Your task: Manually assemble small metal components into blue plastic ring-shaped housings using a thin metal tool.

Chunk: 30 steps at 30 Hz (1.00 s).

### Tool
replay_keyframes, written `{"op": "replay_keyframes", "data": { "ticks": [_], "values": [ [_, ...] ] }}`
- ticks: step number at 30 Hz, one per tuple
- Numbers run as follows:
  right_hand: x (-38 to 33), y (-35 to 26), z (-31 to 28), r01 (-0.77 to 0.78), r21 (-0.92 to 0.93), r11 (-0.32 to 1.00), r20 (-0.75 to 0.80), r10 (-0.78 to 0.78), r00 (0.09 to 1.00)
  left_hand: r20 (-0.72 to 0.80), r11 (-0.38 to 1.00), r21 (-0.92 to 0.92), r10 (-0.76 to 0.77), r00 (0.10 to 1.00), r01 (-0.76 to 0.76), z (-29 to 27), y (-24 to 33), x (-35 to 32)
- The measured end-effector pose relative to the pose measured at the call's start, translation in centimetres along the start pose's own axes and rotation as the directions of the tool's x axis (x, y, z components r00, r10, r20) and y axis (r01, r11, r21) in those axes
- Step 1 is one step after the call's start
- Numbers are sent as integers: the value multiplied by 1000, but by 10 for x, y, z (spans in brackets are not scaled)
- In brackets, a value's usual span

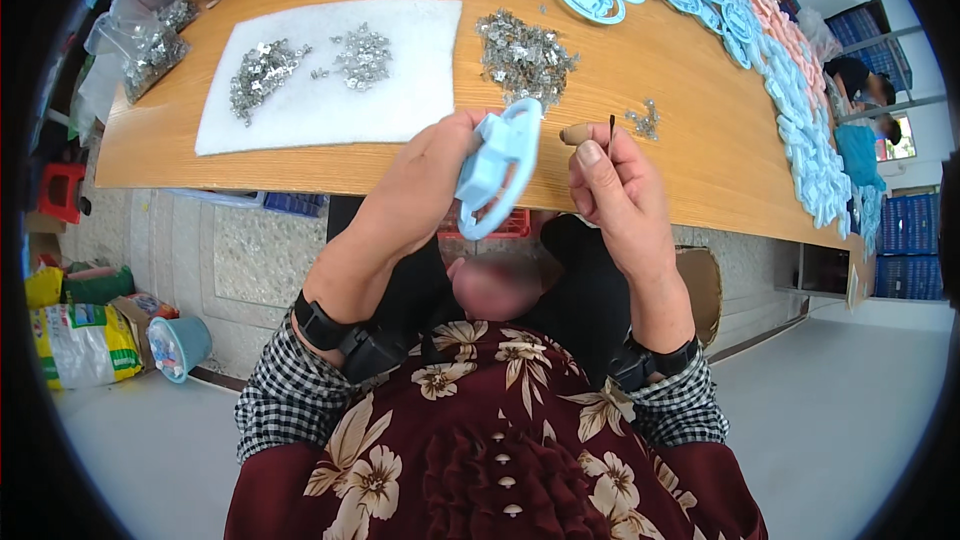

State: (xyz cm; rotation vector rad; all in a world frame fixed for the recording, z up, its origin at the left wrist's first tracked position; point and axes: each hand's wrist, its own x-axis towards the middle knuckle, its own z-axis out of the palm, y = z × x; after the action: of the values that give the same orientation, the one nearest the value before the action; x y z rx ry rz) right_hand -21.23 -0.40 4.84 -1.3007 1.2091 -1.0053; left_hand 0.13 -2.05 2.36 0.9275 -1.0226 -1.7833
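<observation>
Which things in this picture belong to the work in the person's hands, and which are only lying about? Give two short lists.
In use:
- left hand holding a light blue plastic part
- right hand holding a thin dark tool
- pile of small metal pieces closest to the hands

Lying about:
- white pad with metal pieces
- clear bags
- blue bucket on the floor
- yellow sack

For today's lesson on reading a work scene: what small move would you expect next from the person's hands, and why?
Probably the right hand brings its thin dark tool the short way across to the light blue plastic part. The left hand holds that part up over the table edge, turned toward the tool, and the tool's tip is near it but apart.
</observation>
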Motion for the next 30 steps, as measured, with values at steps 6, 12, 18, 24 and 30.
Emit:
{"op": "replay_keyframes", "data": {
  "ticks": [6,12,18,24,30],
  "values": [
    [4,6,25,158,-41,987,-23,-159,987,151,909,-405,-35,988,94,2,2,-11],
    [5,9,25,196,-89,977,-10,-198,980,210,876,-470,-6,978,106,-8,-12,-2],
    [4,8,10,192,-194,962,-45,-204,978,-141,957,255,181,973,-141,-12,3,-1],
    [8,2,19,341,-617,709,72,-381,922,-239,692,720,323,916,-56,-14,1,7],
    [14,5,33,376,-764,525,187,-378,907,-257,701,712,317,913,-43,-16,-3,10]
  ]
}}
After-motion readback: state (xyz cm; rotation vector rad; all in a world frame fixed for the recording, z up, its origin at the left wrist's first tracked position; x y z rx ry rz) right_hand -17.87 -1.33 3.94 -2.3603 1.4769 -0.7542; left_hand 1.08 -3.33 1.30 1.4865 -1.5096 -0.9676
